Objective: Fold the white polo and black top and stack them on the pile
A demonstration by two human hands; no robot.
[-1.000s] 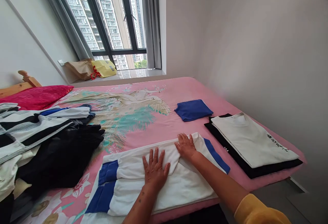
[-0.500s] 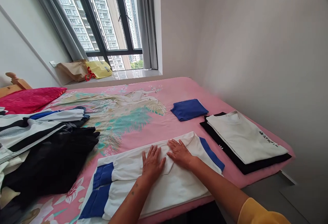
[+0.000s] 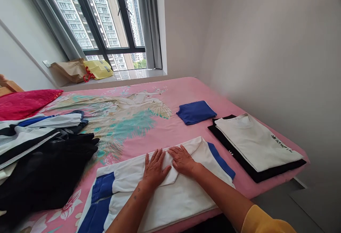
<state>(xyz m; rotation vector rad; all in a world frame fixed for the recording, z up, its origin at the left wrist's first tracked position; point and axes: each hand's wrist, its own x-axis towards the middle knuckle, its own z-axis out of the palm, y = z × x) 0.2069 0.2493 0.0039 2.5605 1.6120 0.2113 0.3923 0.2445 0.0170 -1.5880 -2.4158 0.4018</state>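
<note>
A white garment with blue panels (image 3: 183, 197) lies partly folded on the bed in front of me; its exact kind I cannot make out. My left hand (image 3: 155, 167) rests flat on its far half, fingers spread. Close beside it, my right hand (image 3: 182, 159) presses palm down on the same white cloth, fingers stretched out and pointing left. Neither hand grips the fabric. Beyond and to the right sits a folded blue garment (image 3: 196, 112). Further right, a folded white T-shirt (image 3: 255, 140) with dark lettering lies over a black folded garment (image 3: 266, 176).
A loose heap of black, white and striped clothes (image 3: 48, 172) covers the bed's left side. Behind it is a red pillow (image 3: 26, 103). The pink floral bedsheet (image 3: 149, 140) ends at the near right edge. A yellow bag (image 3: 99, 69) and a brown paper bag (image 3: 70, 70) stand on the windowsill.
My right hand has slid left across the white cloth, closer to my left hand. The left hand stays flat, slightly further left in view. The camera view has shifted slightly.
</note>
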